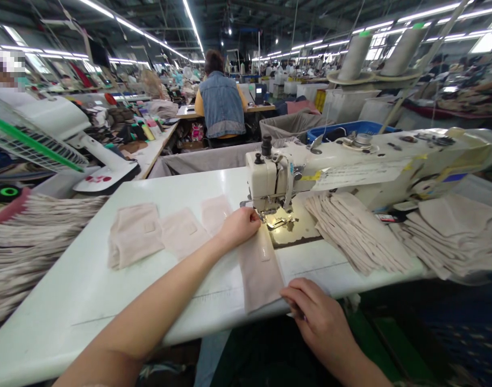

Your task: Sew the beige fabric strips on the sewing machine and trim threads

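Note:
A beige fabric piece (262, 282) with a small rectangular patch lies on the table in front of the sewing machine (272, 180). Its far end is at the machine's lit needle area. There my left hand (241, 226) pinches the cloth's upper edge with fingers closed, just left of the presser foot. My right hand (320, 314) is closed at the near right corner of the same piece, by the table edge. A small pale bit shows under its fingers, too little to name. To the left lie more beige pieces (135, 234) with similar patches.
Right of the needle lies a stack of beige pieces (356, 231), with another pile (459, 231) beyond it. At far left stand a tall fabric stack (31, 242) and a white fan (56, 123). A blue basket (350, 129) is behind the machine. A person (221, 102) sits ahead, back turned.

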`<action>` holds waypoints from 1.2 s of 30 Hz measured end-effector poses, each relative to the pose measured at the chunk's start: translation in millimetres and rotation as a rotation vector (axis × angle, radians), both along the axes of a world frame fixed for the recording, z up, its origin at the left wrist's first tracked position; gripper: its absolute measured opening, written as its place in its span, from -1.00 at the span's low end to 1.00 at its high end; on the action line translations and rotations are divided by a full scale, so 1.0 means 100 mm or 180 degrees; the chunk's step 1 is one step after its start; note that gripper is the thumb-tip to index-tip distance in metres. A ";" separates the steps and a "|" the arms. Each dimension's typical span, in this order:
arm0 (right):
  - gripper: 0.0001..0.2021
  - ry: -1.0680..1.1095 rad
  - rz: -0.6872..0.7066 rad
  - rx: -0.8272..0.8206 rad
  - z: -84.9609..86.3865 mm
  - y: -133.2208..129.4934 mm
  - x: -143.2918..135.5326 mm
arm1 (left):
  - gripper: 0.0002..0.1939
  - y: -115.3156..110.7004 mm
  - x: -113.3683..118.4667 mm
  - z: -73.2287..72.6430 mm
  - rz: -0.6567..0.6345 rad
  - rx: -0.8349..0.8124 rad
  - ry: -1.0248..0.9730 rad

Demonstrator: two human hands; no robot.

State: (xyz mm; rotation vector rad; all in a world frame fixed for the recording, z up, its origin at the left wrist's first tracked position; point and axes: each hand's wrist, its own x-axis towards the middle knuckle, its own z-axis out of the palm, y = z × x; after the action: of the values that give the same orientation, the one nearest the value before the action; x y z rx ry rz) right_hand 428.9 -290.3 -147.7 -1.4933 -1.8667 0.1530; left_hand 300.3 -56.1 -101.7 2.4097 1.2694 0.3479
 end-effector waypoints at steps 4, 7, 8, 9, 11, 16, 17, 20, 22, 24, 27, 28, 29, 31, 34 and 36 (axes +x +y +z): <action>-0.66 -0.0030 0.0000 -0.0047 0.01 0.01 -0.01 | -0.83 0.01 0.00 0.00 0.0061 -0.0020 0.0042; -0.64 -0.0031 0.0006 -0.0083 0.01 0.01 -0.01 | -0.82 0.01 0.00 0.00 0.0050 -0.0011 0.0017; -0.64 -0.0038 -0.0001 -0.0079 0.02 0.01 -0.01 | -0.82 0.01 0.00 0.00 0.0046 -0.0009 0.0005; -0.64 -0.0047 -0.0010 -0.0072 0.02 0.01 -0.01 | -0.83 0.01 0.00 0.00 0.0044 -0.0010 0.0001; -0.65 -0.0068 -0.0022 -0.0074 0.03 0.02 -0.02 | -0.83 0.01 0.00 0.00 0.0061 -0.0025 0.0021; -0.62 -0.0118 -0.0009 -0.0126 0.07 0.02 -0.02 | -0.83 0.02 0.00 -0.01 0.0086 0.0003 0.0056; -0.61 -0.0138 -0.0010 -0.0146 0.07 0.02 -0.02 | -0.83 0.02 0.00 -0.01 0.0083 0.0014 0.0061; -0.59 -0.0196 -0.0021 -0.0201 0.09 0.03 -0.02 | -0.82 0.04 0.00 -0.02 0.0113 0.0007 0.0081; -0.60 -0.0205 -0.0047 -0.0218 0.10 0.05 -0.02 | -0.82 0.05 0.01 -0.01 0.0155 -0.0013 0.0098; -0.61 -0.0201 -0.0055 -0.0240 0.11 0.06 -0.02 | -0.83 0.06 0.03 0.01 0.0190 -0.0029 0.0129; -0.59 -0.0195 -0.0027 -0.0257 0.12 0.08 -0.02 | -0.84 0.04 0.02 0.04 0.0097 -0.0051 0.0109; -0.58 -0.0186 -0.0027 -0.0255 0.12 0.08 -0.02 | -0.83 0.03 -0.01 0.05 0.0007 0.0017 0.0042; -0.57 -0.0177 -0.0026 -0.0246 0.11 0.08 -0.02 | -0.81 0.02 -0.05 0.06 -0.0090 0.0148 -0.0043; -0.55 -0.0185 0.0012 -0.0215 0.11 0.08 -0.01 | -0.74 0.00 -0.20 0.06 -0.0191 0.0531 -0.0132; -0.52 -0.0357 0.0154 -0.0136 0.10 0.05 0.01 | -0.69 0.01 -0.52 0.06 0.0055 0.1006 0.0392; -0.51 -0.0552 0.0222 -0.0085 0.10 0.03 0.02 | -0.71 0.00 -0.73 0.09 0.0268 0.1153 0.1018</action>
State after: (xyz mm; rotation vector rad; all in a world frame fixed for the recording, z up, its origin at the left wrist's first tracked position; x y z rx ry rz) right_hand 431.4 -287.3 -138.2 -1.5008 -2.0631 0.0834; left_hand 227.7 -56.2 -92.8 2.8083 1.5626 0.2378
